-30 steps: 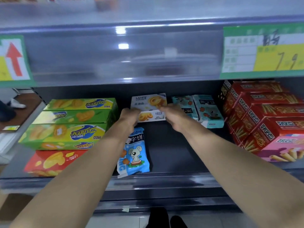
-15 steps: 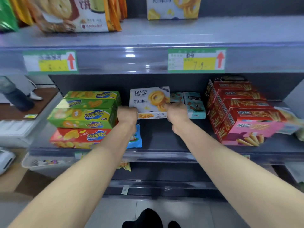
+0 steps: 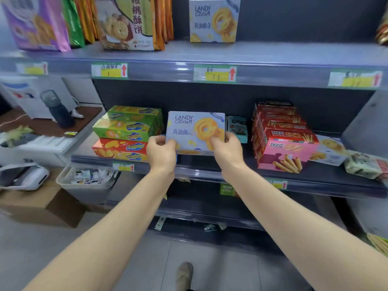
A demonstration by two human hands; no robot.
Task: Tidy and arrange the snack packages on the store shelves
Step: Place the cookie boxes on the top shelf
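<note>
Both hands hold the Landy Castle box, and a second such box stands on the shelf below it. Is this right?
One thing is wrong. In the head view the second Landy Castle box stands on the upper shelf, above, not below. The left hand and right hand do hold the first box.
</note>
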